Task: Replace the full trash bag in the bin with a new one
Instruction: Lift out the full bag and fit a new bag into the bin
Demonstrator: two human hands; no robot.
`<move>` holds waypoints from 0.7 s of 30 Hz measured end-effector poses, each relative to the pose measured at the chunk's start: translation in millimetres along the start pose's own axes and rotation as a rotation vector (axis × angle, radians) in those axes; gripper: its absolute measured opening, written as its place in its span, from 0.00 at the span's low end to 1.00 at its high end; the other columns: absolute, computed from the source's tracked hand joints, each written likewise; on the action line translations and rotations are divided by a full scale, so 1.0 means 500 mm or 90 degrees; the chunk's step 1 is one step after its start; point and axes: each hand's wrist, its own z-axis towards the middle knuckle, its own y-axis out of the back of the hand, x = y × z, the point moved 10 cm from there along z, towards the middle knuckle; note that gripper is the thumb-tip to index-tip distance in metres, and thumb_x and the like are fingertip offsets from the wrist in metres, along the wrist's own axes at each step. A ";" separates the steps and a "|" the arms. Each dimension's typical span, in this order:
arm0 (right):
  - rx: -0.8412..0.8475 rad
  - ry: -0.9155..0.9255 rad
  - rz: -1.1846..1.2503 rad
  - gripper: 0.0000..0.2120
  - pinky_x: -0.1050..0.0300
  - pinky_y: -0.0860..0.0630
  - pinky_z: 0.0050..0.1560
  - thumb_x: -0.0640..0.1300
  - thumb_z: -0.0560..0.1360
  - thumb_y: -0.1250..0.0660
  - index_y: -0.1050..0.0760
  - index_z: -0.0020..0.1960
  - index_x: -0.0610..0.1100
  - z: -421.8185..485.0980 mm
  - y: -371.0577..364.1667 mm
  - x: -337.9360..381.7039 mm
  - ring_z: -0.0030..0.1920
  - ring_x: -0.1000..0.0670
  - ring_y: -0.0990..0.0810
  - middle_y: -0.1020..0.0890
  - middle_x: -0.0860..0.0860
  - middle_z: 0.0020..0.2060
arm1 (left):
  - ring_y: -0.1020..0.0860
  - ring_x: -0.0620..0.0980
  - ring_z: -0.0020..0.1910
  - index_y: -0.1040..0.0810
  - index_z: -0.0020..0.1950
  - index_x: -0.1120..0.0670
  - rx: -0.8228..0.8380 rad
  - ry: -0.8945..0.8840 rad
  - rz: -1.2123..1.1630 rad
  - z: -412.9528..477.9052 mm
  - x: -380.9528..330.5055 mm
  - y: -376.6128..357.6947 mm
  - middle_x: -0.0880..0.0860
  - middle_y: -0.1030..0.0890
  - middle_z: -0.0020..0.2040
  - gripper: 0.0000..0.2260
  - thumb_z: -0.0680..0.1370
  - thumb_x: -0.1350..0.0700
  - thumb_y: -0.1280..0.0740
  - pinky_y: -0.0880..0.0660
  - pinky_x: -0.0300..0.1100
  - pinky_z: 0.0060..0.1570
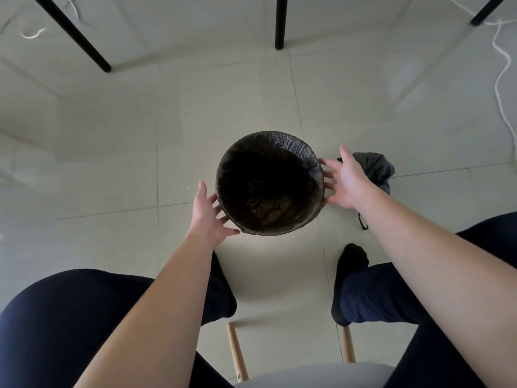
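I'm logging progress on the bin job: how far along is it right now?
Apparently done: a dark liner is folded over the bin rim, and a grey bundle, perhaps the old bag, lies on the floor beside it. In hand: left hand and right hand, fingers spread, flank the rim. Left: unclear; crumpled material shows at the bottom, so I cannot tell whether this liner is new.

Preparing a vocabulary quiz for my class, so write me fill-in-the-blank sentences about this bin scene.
The bin is lined with a ___ bag.
The left hand and right hand flank the bin, each holding ___.
A grey bundle lies on the floor beside the ___ hand.
Missing words: black; nothing; right.
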 end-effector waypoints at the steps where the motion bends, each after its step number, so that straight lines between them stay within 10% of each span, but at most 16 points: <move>1: -0.044 0.005 -0.020 0.34 0.28 0.29 0.66 0.71 0.80 0.50 0.24 0.72 0.51 -0.010 0.014 0.005 0.67 0.41 0.25 0.23 0.46 0.68 | 0.36 0.65 0.81 0.33 0.82 0.48 -0.041 -0.002 0.016 -0.003 0.003 0.012 0.54 0.31 0.81 0.34 0.82 0.29 0.45 0.41 0.77 0.74; 5: -0.154 -0.011 -0.044 0.30 0.22 0.32 0.66 0.66 0.82 0.47 0.22 0.70 0.47 -0.046 0.053 -0.015 0.70 0.40 0.28 0.26 0.44 0.68 | 0.39 0.62 0.83 0.31 0.82 0.51 -0.150 0.003 0.020 -0.030 0.027 0.040 0.53 0.34 0.83 0.28 0.86 0.37 0.44 0.41 0.74 0.77; 21: -0.011 -0.077 0.208 0.37 0.20 0.27 0.58 0.72 0.80 0.54 0.30 0.75 0.49 0.002 -0.026 -0.110 0.64 0.35 0.23 0.22 0.42 0.66 | 0.24 0.67 0.71 0.27 0.72 0.49 -0.005 0.040 -0.179 -0.002 0.064 -0.030 0.56 0.23 0.71 0.26 0.84 0.32 0.44 0.20 0.69 0.52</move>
